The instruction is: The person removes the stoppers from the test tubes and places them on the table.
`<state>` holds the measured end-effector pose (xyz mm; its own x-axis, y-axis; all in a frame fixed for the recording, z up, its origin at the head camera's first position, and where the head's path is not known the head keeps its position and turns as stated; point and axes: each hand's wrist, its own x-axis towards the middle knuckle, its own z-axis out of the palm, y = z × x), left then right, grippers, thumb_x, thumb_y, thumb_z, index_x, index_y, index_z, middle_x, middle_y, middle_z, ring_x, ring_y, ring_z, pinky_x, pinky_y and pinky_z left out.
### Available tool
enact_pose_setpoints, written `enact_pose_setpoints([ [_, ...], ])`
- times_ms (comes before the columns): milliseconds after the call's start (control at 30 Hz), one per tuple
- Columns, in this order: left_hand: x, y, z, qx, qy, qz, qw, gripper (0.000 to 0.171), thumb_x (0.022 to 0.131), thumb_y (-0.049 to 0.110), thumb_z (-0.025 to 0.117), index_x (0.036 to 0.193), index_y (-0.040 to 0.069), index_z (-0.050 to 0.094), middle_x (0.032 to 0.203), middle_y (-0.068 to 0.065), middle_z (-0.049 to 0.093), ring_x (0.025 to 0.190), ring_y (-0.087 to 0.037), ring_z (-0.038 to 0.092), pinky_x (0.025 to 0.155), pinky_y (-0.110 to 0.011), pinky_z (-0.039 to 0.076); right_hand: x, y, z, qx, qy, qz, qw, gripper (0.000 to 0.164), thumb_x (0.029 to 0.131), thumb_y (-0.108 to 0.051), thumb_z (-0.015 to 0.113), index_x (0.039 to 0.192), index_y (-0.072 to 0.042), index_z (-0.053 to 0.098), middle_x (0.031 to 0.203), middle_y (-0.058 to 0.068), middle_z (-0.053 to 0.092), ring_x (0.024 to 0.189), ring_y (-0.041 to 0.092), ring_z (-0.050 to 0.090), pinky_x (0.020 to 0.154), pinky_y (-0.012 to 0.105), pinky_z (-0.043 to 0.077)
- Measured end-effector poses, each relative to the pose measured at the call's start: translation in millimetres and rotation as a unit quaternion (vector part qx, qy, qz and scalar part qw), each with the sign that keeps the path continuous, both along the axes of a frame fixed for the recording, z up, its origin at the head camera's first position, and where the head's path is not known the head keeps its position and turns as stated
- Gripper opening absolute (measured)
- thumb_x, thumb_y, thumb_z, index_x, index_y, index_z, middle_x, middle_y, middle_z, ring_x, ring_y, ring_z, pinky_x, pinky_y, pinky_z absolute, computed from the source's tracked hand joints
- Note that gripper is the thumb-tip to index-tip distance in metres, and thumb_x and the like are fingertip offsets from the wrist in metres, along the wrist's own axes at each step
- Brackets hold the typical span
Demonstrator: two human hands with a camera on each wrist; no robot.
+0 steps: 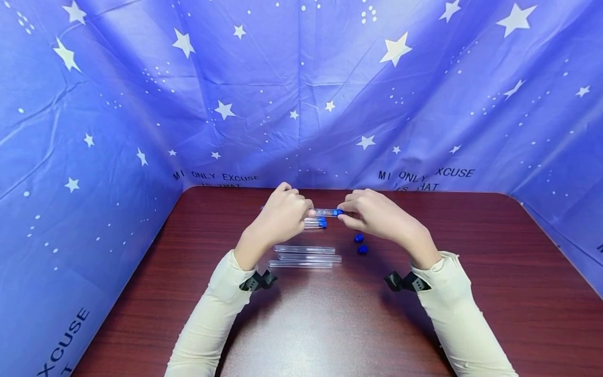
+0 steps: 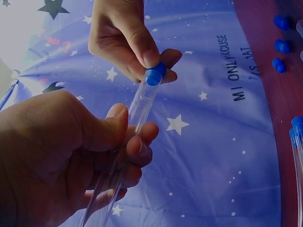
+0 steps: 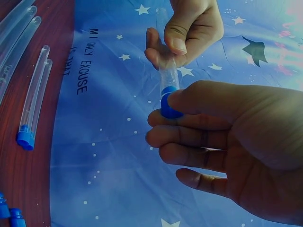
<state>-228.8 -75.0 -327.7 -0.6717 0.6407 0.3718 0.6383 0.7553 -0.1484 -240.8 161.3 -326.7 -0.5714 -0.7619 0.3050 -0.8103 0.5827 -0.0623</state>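
Above the back of the table, my left hand (image 1: 285,213) grips a clear test tube (image 2: 144,101) between thumb and curled fingers. My right hand (image 1: 379,213) pinches a blue cap (image 3: 169,103) with thumb and fingertips at the tube's mouth. In the left wrist view the cap's ridged lower part shows at the rim; how deep it sits I cannot tell. Capped test tubes (image 3: 33,101) lie on the table under the left hand, partly hidden in the head view. Nearer to me lie three test tubes (image 1: 305,257) without caps.
Loose blue caps (image 1: 361,250) lie on the dark red wooden table (image 1: 494,293), below the right hand. A blue star-printed cloth (image 1: 301,94) hangs along the table's back and sides. Small black cameras (image 1: 256,281) are strapped at both wrists.
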Motion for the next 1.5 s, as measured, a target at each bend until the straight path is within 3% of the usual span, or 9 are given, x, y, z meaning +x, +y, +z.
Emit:
enact_pose_setpoints([
  [733, -1.3, -0.8, 1.3, 0.008, -0.011, 0.001, 0.9999, 0.020, 0.098, 0.022, 0.064, 0.086, 0.013, 0.078, 0.078, 0.003, 0.076, 0.079, -0.019, 0.069, 0.093, -0.038, 0.046, 0.1, -0.7, 2.8, -0.008, 0.042, 0.007, 0.999, 0.017, 0.091, -0.015, 0.073, 0.077, -0.009, 0.066, 0.067, -0.002, 0.050, 0.065, 0.014, 0.045, 0.067, 0.035, 0.043],
  [1200, -1.8, -2.2, 2.0, 0.012, -0.017, 0.006, 0.9998, 0.028, 0.099, 0.021, 0.062, 0.073, 0.013, 0.070, 0.063, 0.002, 0.066, 0.074, -0.020, 0.068, 0.092, -0.038, 0.046, -0.7, -0.9, 1.1, -0.023, 0.073, 0.000, 0.997, 0.012, 0.088, -0.017, 0.076, 0.083, -0.007, 0.072, 0.069, -0.001, 0.055, 0.066, 0.017, 0.050, 0.071, 0.038, 0.045],
  [1500, -1.9, -1.2, 1.0, 0.013, -0.014, 0.000, 0.9998, 0.035, 0.100, 0.022, 0.061, 0.066, 0.014, 0.063, 0.059, 0.002, 0.061, 0.072, -0.020, 0.067, 0.091, -0.038, 0.046, -0.1, 0.6, -0.3, -0.024, 0.071, -0.013, 0.997, 0.012, 0.086, -0.015, 0.079, 0.085, -0.006, 0.073, 0.071, 0.001, 0.058, 0.068, 0.019, 0.052, 0.072, 0.038, 0.046],
])
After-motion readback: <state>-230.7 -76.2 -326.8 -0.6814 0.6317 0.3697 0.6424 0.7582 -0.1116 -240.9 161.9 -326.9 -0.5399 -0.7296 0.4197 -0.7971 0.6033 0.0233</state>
